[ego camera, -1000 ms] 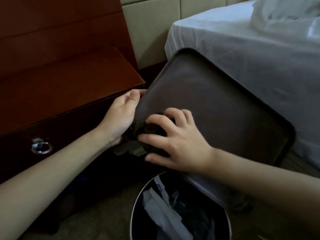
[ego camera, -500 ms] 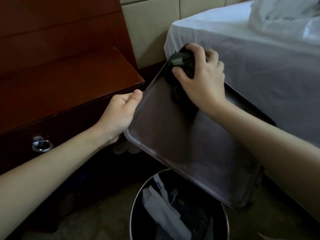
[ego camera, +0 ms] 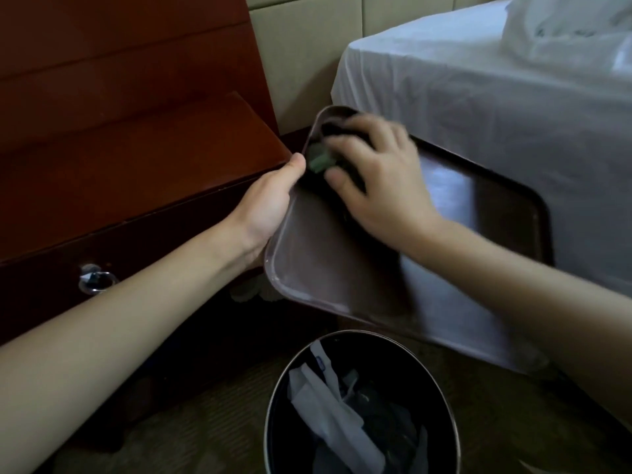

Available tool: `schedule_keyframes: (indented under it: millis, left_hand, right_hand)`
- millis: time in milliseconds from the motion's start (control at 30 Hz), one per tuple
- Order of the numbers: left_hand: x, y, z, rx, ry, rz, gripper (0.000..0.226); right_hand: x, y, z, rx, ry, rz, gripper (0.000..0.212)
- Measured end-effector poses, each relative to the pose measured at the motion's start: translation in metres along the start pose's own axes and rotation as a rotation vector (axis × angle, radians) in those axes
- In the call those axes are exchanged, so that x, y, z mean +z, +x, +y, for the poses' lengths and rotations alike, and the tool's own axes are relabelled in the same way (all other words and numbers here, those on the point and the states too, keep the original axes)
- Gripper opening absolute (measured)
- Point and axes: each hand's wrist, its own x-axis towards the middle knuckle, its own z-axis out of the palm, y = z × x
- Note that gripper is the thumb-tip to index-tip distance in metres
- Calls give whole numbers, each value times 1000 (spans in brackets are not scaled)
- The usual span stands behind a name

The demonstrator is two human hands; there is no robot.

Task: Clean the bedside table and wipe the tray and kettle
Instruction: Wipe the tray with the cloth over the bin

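Observation:
A dark brown tray is held tilted above the floor, between the bedside table and the bed. My left hand grips its left rim, thumb on top. My right hand presses a dark cloth with a greenish patch against the tray's upper left corner, fingers curled over the cloth. The hand is blurred with motion. The reddish wooden bedside table stands at the left. No kettle is in view.
A round black bin with white wrappers inside stands on the carpet right under the tray's lower edge. A bed with a white sheet fills the right. The table's drawer has a metal ring pull.
My right hand with the cloth went from the tray's lower left edge up to its top corner, then slid a little down and left. The tray is tipped flatter now.

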Motion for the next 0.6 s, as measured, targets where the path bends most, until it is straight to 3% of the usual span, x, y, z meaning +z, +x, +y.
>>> schedule_keyframes:
  millis: [167,267,367,433,467,600]
  left_hand:
    - [-6,4,-3,36,-45,32,46]
    - [-5,1,-6,73,33,31,43]
    - [-6,-3,-10,26,-3,-28,41]
    - [-6,-5,-9,-22,-69,-23,40]
    - [-6,-4,-7,-27,-91,3,38]
    - [-11,3,-4,30,-58,129,38]
  right_hand:
    - [0,-68,-33,-287,88,-189,38]
    - [3,-69,-29,-360,-22,-183,40]
    - [3,-37,-16,-99,-114,-89,40]
    - [3,-19,-12,133,-58,-90,47]
    - [5,-19,-15,151,-10,-116,50]
    - [12,-51,-45,-191,88,-267,42]
